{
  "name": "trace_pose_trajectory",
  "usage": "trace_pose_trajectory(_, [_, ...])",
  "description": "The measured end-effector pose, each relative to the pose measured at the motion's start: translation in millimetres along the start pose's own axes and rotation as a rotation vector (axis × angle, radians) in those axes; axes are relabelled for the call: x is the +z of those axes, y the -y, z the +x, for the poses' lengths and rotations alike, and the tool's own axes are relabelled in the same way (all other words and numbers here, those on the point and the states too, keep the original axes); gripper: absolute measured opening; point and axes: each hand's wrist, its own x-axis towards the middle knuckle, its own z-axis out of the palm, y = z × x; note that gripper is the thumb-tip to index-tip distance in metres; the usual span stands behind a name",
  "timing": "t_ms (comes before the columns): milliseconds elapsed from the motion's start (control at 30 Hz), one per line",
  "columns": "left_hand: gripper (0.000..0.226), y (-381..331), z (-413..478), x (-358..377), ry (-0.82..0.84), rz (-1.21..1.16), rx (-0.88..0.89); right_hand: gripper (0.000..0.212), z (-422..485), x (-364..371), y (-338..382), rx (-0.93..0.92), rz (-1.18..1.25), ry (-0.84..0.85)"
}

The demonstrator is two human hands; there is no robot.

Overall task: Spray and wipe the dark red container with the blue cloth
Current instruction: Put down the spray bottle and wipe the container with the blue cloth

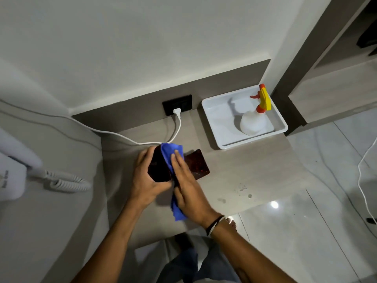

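Head view. The left hand (145, 180) grips the dark red container (160, 167), lifted and tilted above the left part of the counter (255, 172); its fingers wrap the container's left side and lower end. The right hand (186, 184) lies flat, fingers extended, pressing the blue cloth (169, 155) against the container's right face. The cloth drapes over the container's top edge and hangs out below the right palm toward the counter's near edge. A black band (214, 224) circles the right wrist.

Just right of the container, touching or partly behind the right hand's fingers, a dark red lid (199, 165) lies flat on the counter, speckled with droplets.

At the counter's far right corner stands a white tray (216, 127). Inside it, toward its right side, a white spray bottle (253, 121) stands upright, with a yellow head and orange trigger, well apart from both hands.

At the counter's back edge a black wall socket (177, 105) holds a white plug (177, 111); its white cable (114, 134) runs down to the counter, then leftward along the wall. A few water drops (242, 189) mark the counter near its front right edge. At the left, off the counter, a white appliance with coiled cord (67, 183) hangs on the side wall.
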Motion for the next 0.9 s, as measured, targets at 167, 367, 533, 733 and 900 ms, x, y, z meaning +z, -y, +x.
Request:
trace_pose_trajectory(167, [0.107, -1, -3, -3, -0.036, 0.029, 0.012, 0.095, -7, -22, -39, 0.153, -0.118, 0.014])
trace_pose_trajectory(367, [0.103, -10, 2, 4, -0.028, 0.021, 0.022, 0.096, -1, -10, -3, 0.065, -0.011, -0.031])
trace_pose_trajectory(533, [0.1, 2, -1, -2, -0.042, 0.034, 0.036, 0.102, -6, -4, -20, -0.04, -0.113, -0.006])
trace_pose_trajectory(733, [0.095, 7, -3, 1, -0.129, -0.093, -0.153, 0.076, 0, -53, -62, 0.38, 0.025, -0.183])
trace_pose_trajectory(900, [0.07, -5, -1, 1, -0.231, -0.255, -0.511, 0.075, 13, -60, -49, 0.524, 0.418, -0.29])
